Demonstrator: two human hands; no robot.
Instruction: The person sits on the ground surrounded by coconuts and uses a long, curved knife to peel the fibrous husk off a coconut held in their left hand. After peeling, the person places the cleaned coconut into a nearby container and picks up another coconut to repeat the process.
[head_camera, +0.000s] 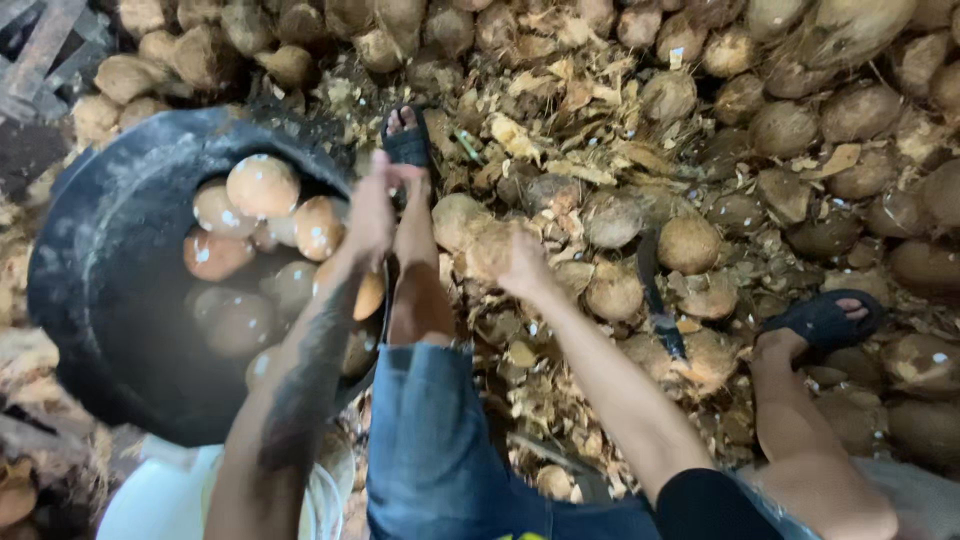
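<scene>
Husk-strewn ground, coconuts heaped across frame top; left hand (372, 215) open-fingered over black tub (95, 290) at left, right hand (522, 265) gripping peeled coconut (488, 250) at centre; likely next, carried leftward into tub.

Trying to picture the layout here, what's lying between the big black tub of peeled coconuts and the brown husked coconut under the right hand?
In the head view, the person's bare shin and jeans-clad knee lie between the black tub and the brown coconut under the right hand.

tub (90, 290) of peeled coconuts (262, 185) at left, husked coconut pile (780, 130) right, knife (655, 295) between
</scene>
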